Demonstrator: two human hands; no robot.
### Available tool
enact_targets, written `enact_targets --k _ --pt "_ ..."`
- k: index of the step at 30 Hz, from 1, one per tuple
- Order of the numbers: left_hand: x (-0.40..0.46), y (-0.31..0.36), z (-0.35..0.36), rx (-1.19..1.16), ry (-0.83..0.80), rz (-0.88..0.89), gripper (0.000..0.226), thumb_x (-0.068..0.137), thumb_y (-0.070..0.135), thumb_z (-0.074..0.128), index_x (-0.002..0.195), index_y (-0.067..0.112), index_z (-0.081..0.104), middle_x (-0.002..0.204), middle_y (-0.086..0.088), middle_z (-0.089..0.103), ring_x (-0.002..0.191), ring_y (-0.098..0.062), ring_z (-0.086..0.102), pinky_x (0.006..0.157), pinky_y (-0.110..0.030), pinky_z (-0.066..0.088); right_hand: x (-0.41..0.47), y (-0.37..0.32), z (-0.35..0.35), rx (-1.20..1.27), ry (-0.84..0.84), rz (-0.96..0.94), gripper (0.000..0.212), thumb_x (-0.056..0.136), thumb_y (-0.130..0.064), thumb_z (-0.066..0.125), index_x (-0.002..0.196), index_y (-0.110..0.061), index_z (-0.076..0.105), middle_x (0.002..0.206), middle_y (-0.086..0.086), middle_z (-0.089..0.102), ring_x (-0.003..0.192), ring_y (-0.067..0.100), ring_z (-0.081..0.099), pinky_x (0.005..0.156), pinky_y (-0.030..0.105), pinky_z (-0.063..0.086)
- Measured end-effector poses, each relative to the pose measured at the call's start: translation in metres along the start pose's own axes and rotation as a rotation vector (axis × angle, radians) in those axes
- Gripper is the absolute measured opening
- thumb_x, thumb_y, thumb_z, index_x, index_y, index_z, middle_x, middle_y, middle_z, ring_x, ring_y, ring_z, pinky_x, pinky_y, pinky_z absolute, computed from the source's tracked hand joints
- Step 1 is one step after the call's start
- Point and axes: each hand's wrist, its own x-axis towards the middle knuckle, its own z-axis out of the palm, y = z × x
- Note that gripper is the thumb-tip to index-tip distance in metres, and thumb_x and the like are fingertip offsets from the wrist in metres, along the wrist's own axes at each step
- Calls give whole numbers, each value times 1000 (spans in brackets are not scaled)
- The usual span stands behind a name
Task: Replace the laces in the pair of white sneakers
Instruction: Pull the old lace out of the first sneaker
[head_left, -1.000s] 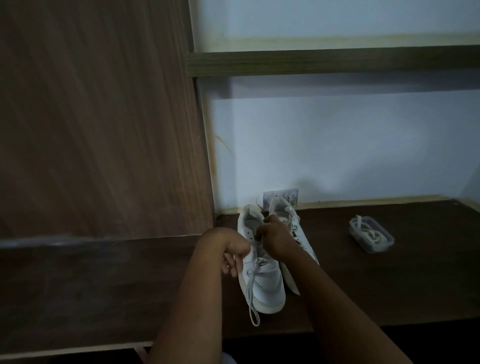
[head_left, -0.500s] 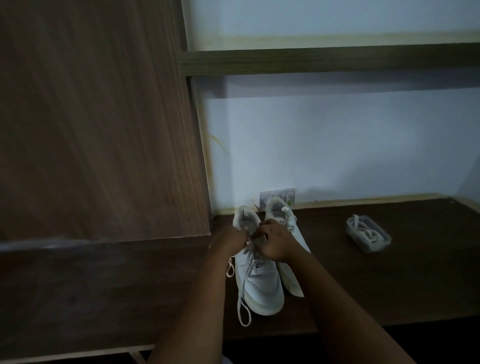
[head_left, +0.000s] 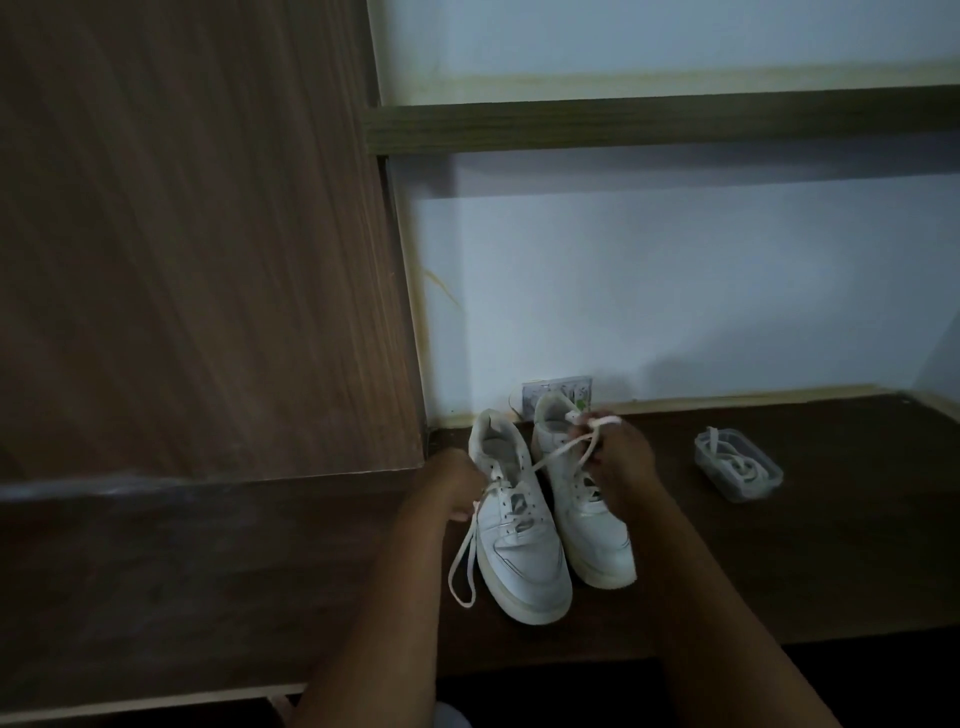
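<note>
White leather sneakers are standing side by side on the dark wooden desk, toes pointing toward the person and heels near the pale wall. The left sneaker is sitting slightly nearer the desk's front edge, and the right sneaker is lying just beside it, their inner sides touching or nearly so. A white lace is running taut from the upper eyelets of the left sneaker, across the gap, up to the right hand. That hand is hovering over the right sneaker's tongue with its fingers curled around the lace, a loop of it showing above the knuckles. The left hand is resting against the outer side of the left sneaker by its eyelets, fingers curled and pinching the lace there. From under this hand, the lace's free end is hanging down in a long loop onto the desk beside the sneaker's toe.

Farther right on the desk, well apart from the shoes, a small clear plastic container is holding a coiled pair of white laces. A brown wood-grain panel is filling the left of the view, and a wooden shelf is crossing the wall above. Behind the sneakers' heels, a small wall socket plate is sitting low against the wall
</note>
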Motion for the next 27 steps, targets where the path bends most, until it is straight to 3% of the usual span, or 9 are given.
enact_targets --k 2,4,7,10,14,17,21,24,27 --pt "9 -14 10 224 19 119 32 87 32 71 100 4 66 100 -12 69 84 -25 68 64 -31 53 4 -13 -12 135 133 -31 21 96 -14 50 81 -7 63 75 8 62 69 18 58 67 32 46" --pt "12 -24 20 331 48 196 39 82 39 75 105 9 66 106 -7 67 102 -25 63 73 -30 48 6 -21 -26 -191 143 -201 20 95 -8 50 79 -8 62 72 5 61 64 15 57 66 26 46" --pt "13 -27 25 210 81 227 26 87 35 69 98 11 68 94 -1 66 91 -17 59 78 -32 50 3 -25 -35 -1029 -262 -344 20 81 -3 65 77 -22 68 79 2 69 73 17 66 69 27 55" --pt "15 -20 18 60 115 192 20 92 31 61 83 13 62 78 -1 57 70 -13 51 61 -28 38 -10 -20 -19 -1345 -543 -195 38 74 -2 72 105 -22 64 99 -7 60 92 15 61 73 23 53" --pt "14 4 8 -235 185 255 15 88 26 62 82 12 63 88 -12 66 80 -25 62 70 -34 45 -24 -2 22 -1075 -590 -308 46 76 -16 71 119 -19 57 108 -6 58 91 13 58 73 23 49" --pt "11 21 6 -236 235 344 13 88 24 63 78 15 61 85 -7 68 81 -23 65 75 -38 51 -16 24 40 -1181 -416 -541 34 79 -28 73 106 -10 63 96 3 65 84 16 61 74 29 48" --pt "16 21 6 -336 329 439 12 92 12 58 100 20 61 107 3 64 100 -18 62 74 -28 54 -3 38 46 -1073 -245 -592 20 92 -14 56 106 -7 68 89 11 69 71 13 54 64 19 38" --pt "21 9 1 -201 278 628 52 95 -2 49 139 26 44 141 17 34 126 -2 39 79 -2 43 7 34 44 -1147 -258 -531 48 95 -13 49 142 -10 41 103 16 66 80 17 56 70 20 39" --pt "28 1 -5 55 263 576 43 94 3 50 130 28 52 137 9 49 117 -9 51 89 -21 47 9 34 40 -1184 -294 -475 53 94 -16 48 145 -12 33 99 11 63 88 24 60 77 30 46"
